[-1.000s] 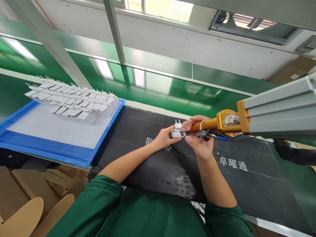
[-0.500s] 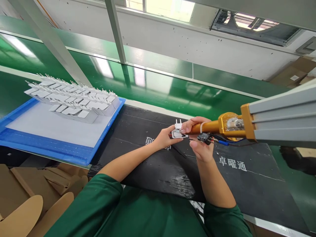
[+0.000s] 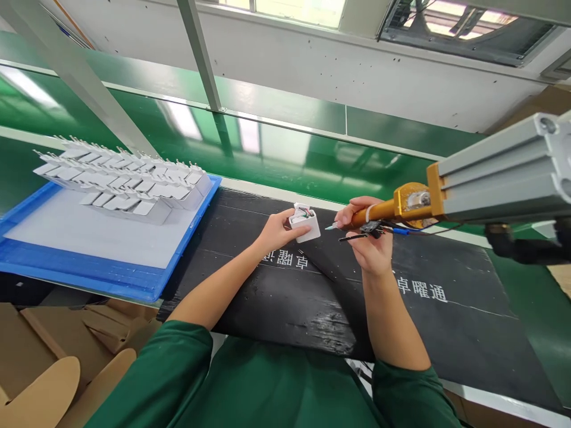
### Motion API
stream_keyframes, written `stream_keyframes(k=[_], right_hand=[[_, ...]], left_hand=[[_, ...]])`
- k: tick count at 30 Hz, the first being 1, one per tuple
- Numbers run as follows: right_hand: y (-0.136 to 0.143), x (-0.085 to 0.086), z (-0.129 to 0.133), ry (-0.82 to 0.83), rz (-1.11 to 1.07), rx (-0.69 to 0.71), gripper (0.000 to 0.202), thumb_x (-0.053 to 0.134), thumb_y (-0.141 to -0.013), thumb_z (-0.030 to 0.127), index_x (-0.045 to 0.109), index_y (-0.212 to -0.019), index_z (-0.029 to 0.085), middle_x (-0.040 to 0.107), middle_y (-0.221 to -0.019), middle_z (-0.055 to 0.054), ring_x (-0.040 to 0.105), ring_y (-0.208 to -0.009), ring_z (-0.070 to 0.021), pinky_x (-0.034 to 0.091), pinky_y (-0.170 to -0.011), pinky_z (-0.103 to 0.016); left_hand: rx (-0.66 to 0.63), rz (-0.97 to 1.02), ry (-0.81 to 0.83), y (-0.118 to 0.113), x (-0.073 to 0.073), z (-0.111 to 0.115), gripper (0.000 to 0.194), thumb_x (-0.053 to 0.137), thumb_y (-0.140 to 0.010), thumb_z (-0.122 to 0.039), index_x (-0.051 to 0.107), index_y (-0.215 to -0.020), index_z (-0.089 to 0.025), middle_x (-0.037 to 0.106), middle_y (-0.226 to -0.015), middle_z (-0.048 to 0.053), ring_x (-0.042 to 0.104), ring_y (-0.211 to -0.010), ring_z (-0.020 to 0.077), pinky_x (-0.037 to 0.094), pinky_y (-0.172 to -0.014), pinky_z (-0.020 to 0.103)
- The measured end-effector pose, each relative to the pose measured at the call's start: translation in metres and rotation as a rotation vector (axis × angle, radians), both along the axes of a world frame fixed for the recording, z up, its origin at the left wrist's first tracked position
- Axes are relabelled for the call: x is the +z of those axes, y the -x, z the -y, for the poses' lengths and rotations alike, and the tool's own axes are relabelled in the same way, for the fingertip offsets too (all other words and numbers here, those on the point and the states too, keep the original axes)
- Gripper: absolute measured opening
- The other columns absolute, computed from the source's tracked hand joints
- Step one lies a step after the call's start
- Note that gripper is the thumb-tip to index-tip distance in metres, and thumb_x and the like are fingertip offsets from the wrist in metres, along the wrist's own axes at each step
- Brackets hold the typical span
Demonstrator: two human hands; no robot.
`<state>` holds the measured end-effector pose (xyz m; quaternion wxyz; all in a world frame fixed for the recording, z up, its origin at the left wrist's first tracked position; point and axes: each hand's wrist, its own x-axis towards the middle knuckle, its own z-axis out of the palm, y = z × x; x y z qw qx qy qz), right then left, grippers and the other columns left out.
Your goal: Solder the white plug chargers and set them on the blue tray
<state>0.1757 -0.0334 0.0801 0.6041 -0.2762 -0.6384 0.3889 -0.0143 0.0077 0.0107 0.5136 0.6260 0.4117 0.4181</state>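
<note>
My left hand (image 3: 275, 232) is closed around a small white charger housing (image 3: 309, 232), thumb on its near side. The open top of the housing shows thin wires and a bit of green inside. My right hand (image 3: 373, 252) grips a gold-coloured dispensing gun (image 3: 382, 211) with a large grey cylinder behind it. Its pale needle nozzle (image 3: 331, 226) points left at the housing, a short gap away. A black switch-like part with wires (image 3: 372, 227) sits on the gun under my fingers.
A blue tray (image 3: 154, 285) on the left bears rows of white plug housings (image 3: 129, 178), prongs up. A black mat (image 3: 276, 303) covers the bench under my hands. A grey post (image 3: 200, 59) rises behind; cardboard pieces (image 3: 40, 339) lie at lower left.
The gun's nozzle has come away from the white housing. My left hand has moved left with the housing, which is now turned so that its flat side shows.
</note>
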Motion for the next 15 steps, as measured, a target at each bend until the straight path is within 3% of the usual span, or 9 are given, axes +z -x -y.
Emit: stream_keyframes(k=[9,15], right_hand=[[-0.0036,-0.0014,-0.0055,-0.036,0.035,-0.017,0.038,0.070,-0.078,0.043,0.058,-0.113,0.034,0.054,-0.080,0.000,0.051,-0.072,-0.0184,0.049,-0.065,-0.036],[-0.0053,-0.0011,-0.0064,-0.053,0.050,-0.023,0.038,0.068,-0.079,0.044,0.058,-0.114,0.034,0.053,-0.080,-0.001,0.051,-0.073,-0.0182,0.049,-0.063,-0.035]], left_hand=[[-0.016,0.011,0.063,-0.0015,0.0038,0.0028,0.049,0.071,-0.070,-0.049,0.071,-0.104,-0.014,0.073,-0.088,0.005,0.065,-0.074,0.0163,0.052,-0.064,0.025],[0.008,-0.289,-0.048,0.0027,-0.0025,-0.0050,0.032,0.070,-0.070,-0.029,0.069,-0.100,-0.017,0.074,-0.088,0.003,0.066,-0.076,0.0166,0.052,-0.072,0.027]])
